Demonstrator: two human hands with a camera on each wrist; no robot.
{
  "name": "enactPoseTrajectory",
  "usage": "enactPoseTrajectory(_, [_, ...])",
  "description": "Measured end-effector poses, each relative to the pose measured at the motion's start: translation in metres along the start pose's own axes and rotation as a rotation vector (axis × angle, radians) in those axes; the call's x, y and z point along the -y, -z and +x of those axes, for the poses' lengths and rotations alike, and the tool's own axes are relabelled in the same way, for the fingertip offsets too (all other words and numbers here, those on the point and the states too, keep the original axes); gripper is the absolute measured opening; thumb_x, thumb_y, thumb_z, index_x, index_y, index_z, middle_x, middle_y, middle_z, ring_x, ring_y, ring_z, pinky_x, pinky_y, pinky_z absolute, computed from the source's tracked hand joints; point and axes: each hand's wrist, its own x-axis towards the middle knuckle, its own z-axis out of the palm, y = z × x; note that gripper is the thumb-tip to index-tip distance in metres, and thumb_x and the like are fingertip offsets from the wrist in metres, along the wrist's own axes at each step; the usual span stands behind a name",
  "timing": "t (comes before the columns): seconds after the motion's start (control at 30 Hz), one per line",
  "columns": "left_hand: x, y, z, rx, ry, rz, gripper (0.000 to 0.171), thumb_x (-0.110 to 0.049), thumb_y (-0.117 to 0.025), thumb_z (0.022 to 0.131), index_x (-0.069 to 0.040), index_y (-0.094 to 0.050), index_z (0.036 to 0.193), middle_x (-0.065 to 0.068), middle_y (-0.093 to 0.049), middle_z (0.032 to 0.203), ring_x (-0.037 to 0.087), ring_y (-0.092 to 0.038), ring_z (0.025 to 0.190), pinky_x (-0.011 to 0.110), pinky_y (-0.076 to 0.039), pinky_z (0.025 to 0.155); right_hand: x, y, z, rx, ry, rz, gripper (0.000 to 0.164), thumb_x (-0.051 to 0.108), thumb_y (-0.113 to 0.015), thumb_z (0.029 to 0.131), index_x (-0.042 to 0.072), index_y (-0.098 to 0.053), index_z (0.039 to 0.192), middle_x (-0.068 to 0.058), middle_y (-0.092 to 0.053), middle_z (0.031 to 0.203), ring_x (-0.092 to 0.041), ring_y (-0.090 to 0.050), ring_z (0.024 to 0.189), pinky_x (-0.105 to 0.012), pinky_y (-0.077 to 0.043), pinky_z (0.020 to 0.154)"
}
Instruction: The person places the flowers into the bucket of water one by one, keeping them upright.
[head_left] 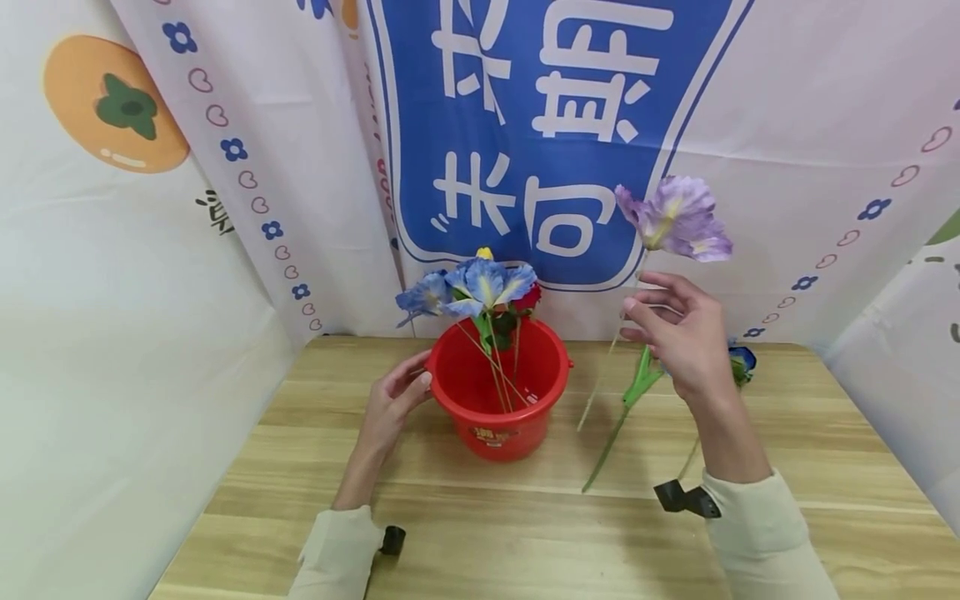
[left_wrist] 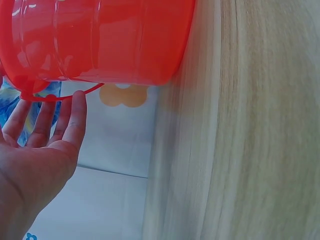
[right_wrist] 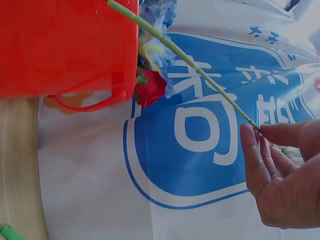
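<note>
A red plastic bucket (head_left: pixel 498 429) stands upright on the wooden table. Artificial flowers lean inside it: blue irises (head_left: pixel 483 287), a red rose (right_wrist: pixel 150 89) and a bit of a yellow bloom (head_left: pixel 485 252). My left hand (head_left: pixel 393 404) touches the bucket's left side near the rim, its fairly straight fingers against the thin red handle (left_wrist: pixel 60 98). To the right of the bucket, my right hand (head_left: pixel 686 333) pinches the stem (right_wrist: pixel 200 70) of a purple iris (head_left: pixel 678 218) between thumb and fingertips. Its bloom is up, and the stem slants down toward the bucket, outside it.
On the table (head_left: pixel 465 533), a green-stemmed flower (head_left: pixel 630 404) lies right of the bucket, its head hidden behind my right hand. Farther right lies a dark blue flower (head_left: pixel 741 364), partly behind my forearm. A printed cloth (head_left: pixel 780 183) hangs close behind the table.
</note>
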Motion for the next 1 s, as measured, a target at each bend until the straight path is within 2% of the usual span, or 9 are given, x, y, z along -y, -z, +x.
enactPoseTrajectory(0.07, [0.000, -0.001, 0.000, 0.000, 0.002, -0.002, 0.046, -0.010, -0.062, 0.108, 0.004, -0.055, 0.151, 0.023, -0.063, 0.145, 0.010, -0.071, 0.117, 0.027, -0.065, 0.095, 0.002, -0.003, 0.001, 0.005, 0.010, 0.019, 0.043, 0.002, -0.077, 0.097, 0.003, -0.064, 0.137, 0.000, -0.072, 0.099, -0.012, -0.078, 0.085, -0.029, -0.068, 0.073])
enactPoseTrajectory(0.17, [-0.001, -0.001, 0.000, 0.006, 0.002, -0.001, 0.046, -0.010, -0.062, 0.108, 0.003, -0.055, 0.152, 0.019, -0.064, 0.143, 0.009, -0.072, 0.117, 0.028, -0.065, 0.096, 0.005, -0.007, 0.002, 0.012, 0.019, 0.006, 0.045, 0.002, -0.076, 0.098, 0.001, -0.063, 0.140, 0.000, -0.071, 0.099, -0.014, -0.077, 0.088, -0.030, -0.068, 0.074])
enactPoseTrajectory(0.47, [-0.002, -0.001, -0.001, -0.002, 0.010, 0.018, 0.046, -0.010, -0.062, 0.108, 0.003, -0.055, 0.152, 0.020, -0.064, 0.145, 0.016, -0.072, 0.120, 0.028, -0.065, 0.095, 0.013, -0.020, 0.004, 0.050, 0.017, -0.075, 0.046, 0.001, -0.072, 0.100, 0.001, -0.061, 0.145, 0.005, -0.069, 0.100, -0.013, -0.076, 0.091, -0.032, -0.069, 0.076])
enactPoseTrajectory(0.6, [-0.003, 0.000, 0.000, -0.004, 0.009, 0.019, 0.046, -0.010, -0.062, 0.108, 0.003, -0.055, 0.152, 0.018, -0.064, 0.144, 0.014, -0.072, 0.119, 0.028, -0.065, 0.095, 0.014, -0.025, 0.005, 0.057, 0.038, -0.097, 0.047, 0.003, -0.073, 0.100, 0.001, -0.061, 0.145, -0.001, -0.070, 0.103, -0.014, -0.076, 0.091, -0.032, -0.069, 0.077])
enactPoseTrajectory(0.77, [-0.003, 0.001, -0.001, -0.002, 0.008, 0.031, 0.046, -0.010, -0.062, 0.108, 0.002, -0.056, 0.152, 0.023, -0.063, 0.145, 0.011, -0.072, 0.118, 0.027, -0.065, 0.095, 0.013, -0.033, 0.008, 0.066, 0.066, -0.114, 0.045, 0.007, -0.074, 0.101, 0.003, -0.062, 0.144, -0.009, -0.069, 0.107, -0.014, -0.077, 0.093, -0.033, -0.068, 0.078])
enactPoseTrajectory(0.9, [-0.002, -0.001, -0.002, -0.001, 0.010, 0.027, 0.047, -0.009, -0.062, 0.108, 0.004, -0.055, 0.152, 0.028, -0.060, 0.146, 0.010, -0.072, 0.116, 0.027, -0.065, 0.094, 0.010, -0.043, 0.013, 0.082, 0.076, -0.105, 0.045, 0.008, -0.075, 0.101, 0.003, -0.063, 0.143, -0.011, -0.068, 0.108, -0.013, -0.076, 0.091, -0.033, -0.069, 0.077])
enactPoseTrajectory(1.0, [-0.003, 0.001, -0.002, -0.003, 0.004, 0.027, 0.047, -0.009, -0.062, 0.108, 0.005, -0.054, 0.152, 0.027, -0.061, 0.146, 0.009, -0.072, 0.115, 0.027, -0.065, 0.094, 0.009, -0.052, 0.019, 0.093, 0.087, -0.093, 0.045, 0.008, -0.074, 0.101, 0.002, -0.062, 0.144, -0.011, -0.068, 0.109, -0.013, -0.076, 0.092, -0.033, -0.069, 0.076])
